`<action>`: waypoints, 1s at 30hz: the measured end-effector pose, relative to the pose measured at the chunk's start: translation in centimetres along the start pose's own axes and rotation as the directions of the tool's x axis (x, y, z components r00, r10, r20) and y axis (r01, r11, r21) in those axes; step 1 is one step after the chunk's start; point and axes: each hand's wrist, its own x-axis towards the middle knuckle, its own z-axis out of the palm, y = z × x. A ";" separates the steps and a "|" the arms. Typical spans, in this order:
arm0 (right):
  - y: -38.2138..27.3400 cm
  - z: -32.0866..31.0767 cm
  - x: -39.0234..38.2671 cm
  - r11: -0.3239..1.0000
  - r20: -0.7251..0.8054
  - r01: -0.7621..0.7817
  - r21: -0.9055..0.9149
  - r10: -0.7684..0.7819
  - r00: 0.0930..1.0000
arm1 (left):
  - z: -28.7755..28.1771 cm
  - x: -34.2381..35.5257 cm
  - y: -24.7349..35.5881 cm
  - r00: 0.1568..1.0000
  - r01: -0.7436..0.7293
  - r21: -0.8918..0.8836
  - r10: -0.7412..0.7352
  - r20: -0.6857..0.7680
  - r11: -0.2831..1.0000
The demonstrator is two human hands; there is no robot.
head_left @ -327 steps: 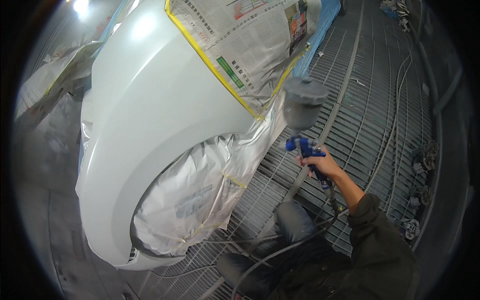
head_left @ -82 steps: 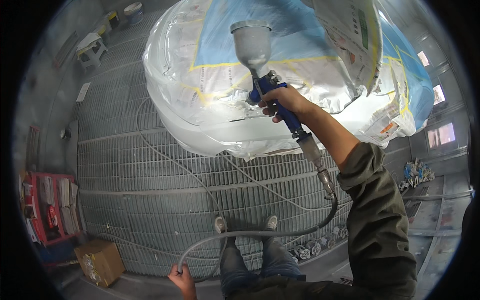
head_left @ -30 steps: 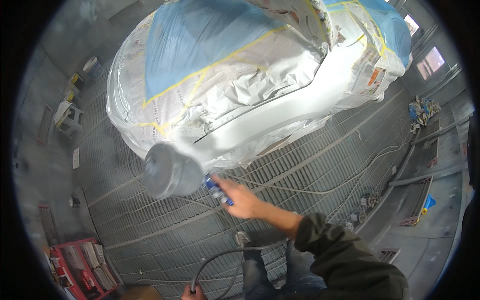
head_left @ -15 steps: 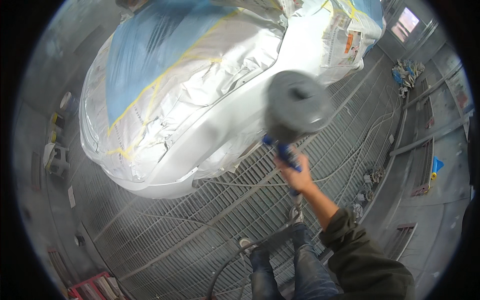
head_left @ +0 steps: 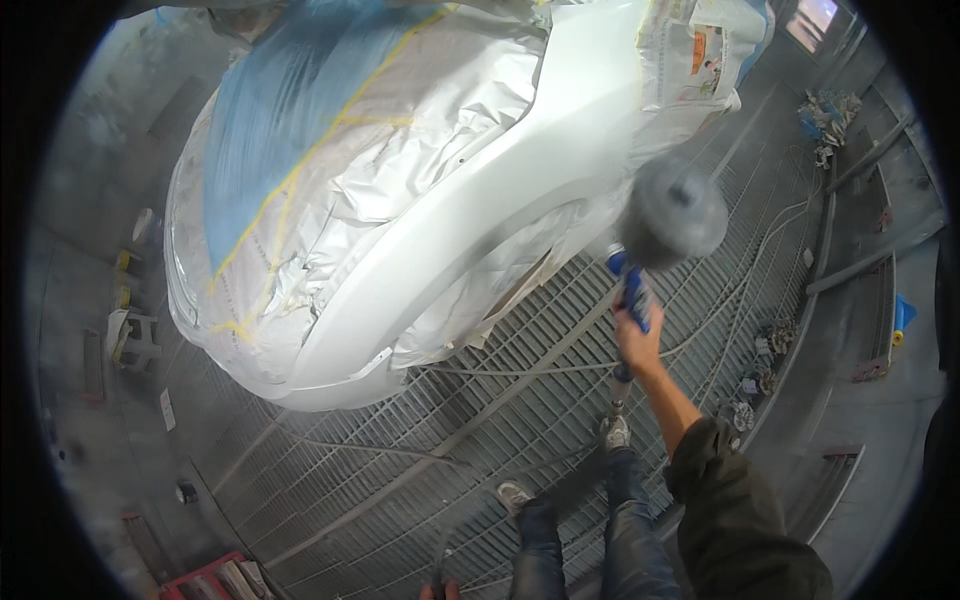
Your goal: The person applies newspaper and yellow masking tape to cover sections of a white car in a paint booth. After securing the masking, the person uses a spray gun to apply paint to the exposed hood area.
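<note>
My right hand (head_left: pixel 640 335) is wrapped round the blue handle of a paint spray gun (head_left: pixel 632 280). The gun's grey cup (head_left: pixel 678 215) is blurred by motion. Its nozzle side is turned toward the white fender (head_left: pixel 420 255) of a car, a short way off the panel above the wheel arch. At the lower edge, only the fingertips of my left hand (head_left: pixel 440 590) show, closed about a dark air hose (head_left: pixel 440 550). Masking sheet (head_left: pixel 445 120) and blue film (head_left: pixel 290 120) with yellow tape cover the hood area beside the fender.
Metal floor grating (head_left: pixel 400 490) lies under my feet. A loose hose (head_left: pixel 500 372) crosses it below the car. Crumpled masking waste (head_left: pixel 830 115) lies by the right wall, a red crate (head_left: pixel 210 580) at lower left, and a white jug (head_left: pixel 135 338) along the left side.
The spray gun in my right hand has moved right along the fender, toward its rear. My left fingertips have come into view at the lower edge on the hose.
</note>
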 end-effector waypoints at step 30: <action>-4.3 -4.0 -14.7 0.964 0.217 -0.265 0.017 0.256 0.942 | -2.9 -4.0 -7.0 0.972 0.150 -0.160 -0.176 -0.159 0.976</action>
